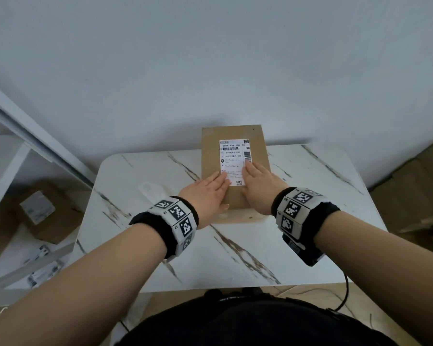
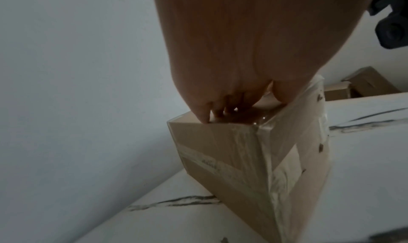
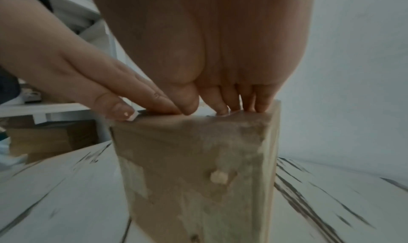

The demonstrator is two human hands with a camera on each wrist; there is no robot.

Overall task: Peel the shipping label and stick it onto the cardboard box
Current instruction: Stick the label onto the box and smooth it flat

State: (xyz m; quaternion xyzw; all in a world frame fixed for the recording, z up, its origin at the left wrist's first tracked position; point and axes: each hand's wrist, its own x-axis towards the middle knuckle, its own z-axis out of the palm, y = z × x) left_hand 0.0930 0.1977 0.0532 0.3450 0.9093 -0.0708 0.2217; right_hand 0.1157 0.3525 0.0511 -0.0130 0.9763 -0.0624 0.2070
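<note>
At the far left of the head view a second box [image 1: 39,213] with its own label is sitting on the floor beside white shelving [image 1: 15,156]; not in play.

Left of centre, a translucent backing sheet [image 1: 152,189] is lying flat on the tabletop [image 1: 260,258], probably the liner off the label, parked clear of the work.

The left hand [image 1: 206,193] is lying flat on the cardboard box [image 1: 258,136], fingers straight and together, fingertips overlapping the lower left edge of the shipping label [image 1: 235,158]. It isn't gripping anything, just pressing down. Likely reason: flat contact spreads pressure so the adhesive beds without creases.

The label is sitting in the centre of the frame on the box top, squared to the box edges, upper part looking flat and stuck. The box is standing at the tabletop's far edge near the wall [image 1: 210,58], which is probably bracing it against the push.

The right hand [image 1: 259,182] is mirroring the left: flat, fingers extended and closed up, covering the label's lower right edge. The right wrist view is showing the fingertips [image 3: 223,107] bearing on the top face.

Judgement: peel done, label placed, smoothing-down stage. Lower corners are hidden under the hands, so I can't tell if they're bonded.
</note>
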